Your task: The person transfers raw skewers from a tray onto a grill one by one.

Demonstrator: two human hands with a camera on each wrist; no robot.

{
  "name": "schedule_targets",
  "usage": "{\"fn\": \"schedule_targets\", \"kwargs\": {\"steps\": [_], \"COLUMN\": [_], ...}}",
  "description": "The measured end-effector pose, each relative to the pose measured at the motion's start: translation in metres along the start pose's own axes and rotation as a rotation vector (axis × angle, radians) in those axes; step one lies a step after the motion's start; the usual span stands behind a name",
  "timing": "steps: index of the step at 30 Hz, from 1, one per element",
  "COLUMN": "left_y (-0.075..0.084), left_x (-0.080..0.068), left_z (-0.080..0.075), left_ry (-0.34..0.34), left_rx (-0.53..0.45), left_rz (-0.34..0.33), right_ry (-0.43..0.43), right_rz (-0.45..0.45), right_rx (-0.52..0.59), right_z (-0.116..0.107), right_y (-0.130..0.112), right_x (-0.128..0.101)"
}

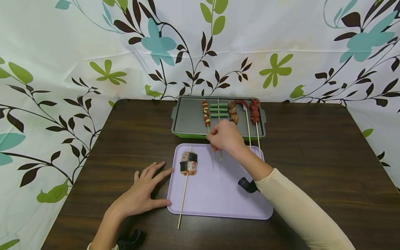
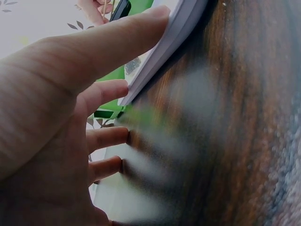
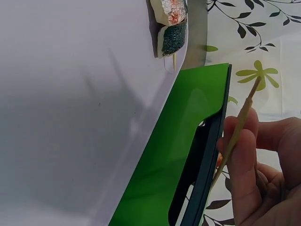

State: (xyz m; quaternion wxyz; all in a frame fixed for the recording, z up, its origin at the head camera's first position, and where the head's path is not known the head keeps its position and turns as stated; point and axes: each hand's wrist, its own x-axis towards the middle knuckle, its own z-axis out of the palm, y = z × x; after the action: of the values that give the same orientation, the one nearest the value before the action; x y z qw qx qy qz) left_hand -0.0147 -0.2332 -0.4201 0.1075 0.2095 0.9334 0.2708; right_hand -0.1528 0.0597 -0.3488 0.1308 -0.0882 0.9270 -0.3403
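Note:
My right hand (image 1: pixel 218 139) hovers at the near rim of the grey-and-green grill pan (image 1: pixel 187 119). Its fingers (image 3: pixel 244 174) pinch the thin wooden stick (image 3: pixel 240 117) of a skewer. Two sticks pass under that hand, from the red-and-yellow skewer (image 1: pixel 206 113) and the green bean skewer (image 1: pixel 218 109); which one is held I cannot tell. A fish skewer (image 1: pixel 189 163) lies on the lilac tray (image 1: pixel 218 198), also seen in the right wrist view as the fish skewer (image 3: pixel 171 28). My left hand (image 1: pixel 145 192) lies flat on the table, fingertips (image 2: pixel 155 16) touching the tray edge (image 2: pixel 174 52).
More skewers of meat (image 1: pixel 232 111) and red pieces (image 1: pixel 254 111) lie on the pan, their sticks reaching over its near rim. The dark wooden table (image 1: pixel 312 156) is backed and flanked by a floral curtain (image 1: pixel 93 52). Black wrist straps show on both arms.

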Motion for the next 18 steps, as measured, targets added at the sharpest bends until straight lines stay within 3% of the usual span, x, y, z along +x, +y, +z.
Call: {"fn": "schedule_targets", "kwargs": {"steps": [13, 18], "left_y": [0.0, 0.001], "left_x": [0.0, 0.0], "left_z": [0.001, 0.0], "left_ry": [0.002, 0.006], "left_rx": [-0.007, -0.002], "left_rz": [0.002, 0.009], "right_ry": [0.028, 0.038], "right_rz": [-0.026, -0.084], "right_rx": [-0.085, -0.114], "right_z": [-0.003, -0.008], "right_y": [-0.005, -0.008], "right_x": [-0.007, -0.018]}}
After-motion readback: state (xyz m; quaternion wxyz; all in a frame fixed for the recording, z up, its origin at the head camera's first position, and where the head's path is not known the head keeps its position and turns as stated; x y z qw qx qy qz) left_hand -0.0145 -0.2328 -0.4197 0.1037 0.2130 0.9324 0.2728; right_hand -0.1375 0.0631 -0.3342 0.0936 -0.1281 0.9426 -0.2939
